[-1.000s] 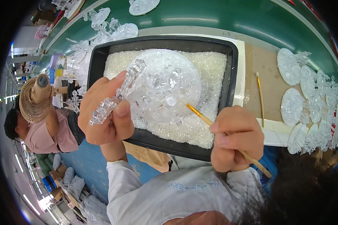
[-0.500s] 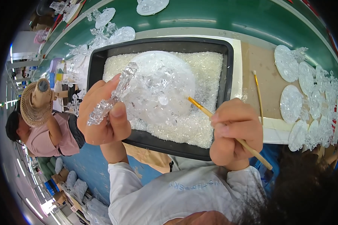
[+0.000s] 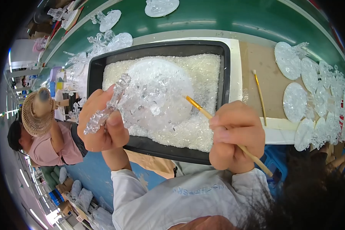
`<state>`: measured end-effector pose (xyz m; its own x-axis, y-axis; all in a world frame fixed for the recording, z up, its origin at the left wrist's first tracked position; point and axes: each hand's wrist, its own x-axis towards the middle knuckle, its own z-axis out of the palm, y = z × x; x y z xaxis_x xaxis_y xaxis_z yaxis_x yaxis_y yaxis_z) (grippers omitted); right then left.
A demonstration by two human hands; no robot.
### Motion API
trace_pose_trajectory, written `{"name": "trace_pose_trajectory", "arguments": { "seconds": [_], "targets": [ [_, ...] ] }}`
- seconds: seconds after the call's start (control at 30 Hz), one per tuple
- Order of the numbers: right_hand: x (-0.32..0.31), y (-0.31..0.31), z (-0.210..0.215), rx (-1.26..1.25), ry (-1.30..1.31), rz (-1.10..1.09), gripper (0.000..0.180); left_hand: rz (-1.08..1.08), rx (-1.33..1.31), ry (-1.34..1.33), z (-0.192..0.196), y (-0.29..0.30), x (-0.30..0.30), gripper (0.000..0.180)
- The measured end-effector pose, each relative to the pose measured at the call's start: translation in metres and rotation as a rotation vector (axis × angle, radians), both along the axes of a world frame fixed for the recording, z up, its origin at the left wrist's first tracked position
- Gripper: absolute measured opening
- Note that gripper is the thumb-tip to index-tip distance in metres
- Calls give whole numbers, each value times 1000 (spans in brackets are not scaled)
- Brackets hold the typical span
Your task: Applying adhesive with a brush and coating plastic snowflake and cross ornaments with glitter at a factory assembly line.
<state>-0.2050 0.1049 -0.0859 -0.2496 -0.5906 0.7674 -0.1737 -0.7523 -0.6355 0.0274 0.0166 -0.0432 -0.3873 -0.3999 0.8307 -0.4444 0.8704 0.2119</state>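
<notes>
My left hand [image 3: 100,124] is closed around a clear, faceted part of a see-through plastic ornament [image 3: 157,82]. Its round whitish disc sits over the black tray [image 3: 226,73], above a bed of pale glittery granules [image 3: 207,69]. Whether the disc touches the granules I cannot tell. Between the thumb and fingers of my right hand [image 3: 239,136] is a thin paintbrush [image 3: 205,112] with a wooden handle and yellow ferrule. The bristles point at the disc's right side; whether they touch it is unclear.
A second paintbrush [image 3: 260,96] lies on the brown board [image 3: 253,57] right of the tray. Several clear disc ornaments [image 3: 295,101] crowd the far right; others [image 3: 120,41] stand behind the tray's left end. A person [image 3: 51,143] and a tan fan [image 3: 38,111] are at left.
Both hands, the ornament and the brush have shifted slightly left in the picture, as has the tray. My grips look the same.
</notes>
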Motion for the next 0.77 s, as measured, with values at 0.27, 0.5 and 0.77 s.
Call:
{"name": "trace_pose_trajectory", "arguments": {
  "seconds": [0.27, 0.5, 0.77],
  "targets": [
    [6, -2, 3, 22, -21, -30, 8, -36, 27, 10, 3, 0, -4, 31],
    [6, -4, -4, 34, -86, -34, 5, -140, -126, -4, 6, -10, -10, 25],
    [7, 1, -8, 35, -363, 36, 17, -72, 55, 93, 5, -5, -3, 24]
  ]
}}
